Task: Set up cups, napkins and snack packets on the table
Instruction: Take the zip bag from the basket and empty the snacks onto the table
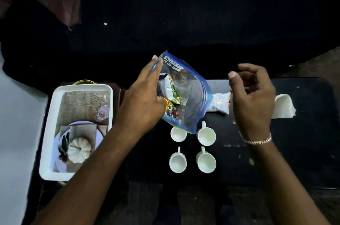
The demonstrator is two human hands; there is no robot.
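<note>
L hand grips a clear blue-edged zip plastic bag of colourful snack packets by its left side, fingers laid along the bag's far edge, thumb side hidden behind it. Bag is tilted, up off the black table. R hand hovers empty just right of the bag, fingers curled and apart. A white-orange snack packet lies between bag and R fingers. Four white handled cups sit just below the bag in a 2x2 block. White folded napkin lies right of R hand. White rectangular tray w/ printed liner sits left of L hand.
</note>
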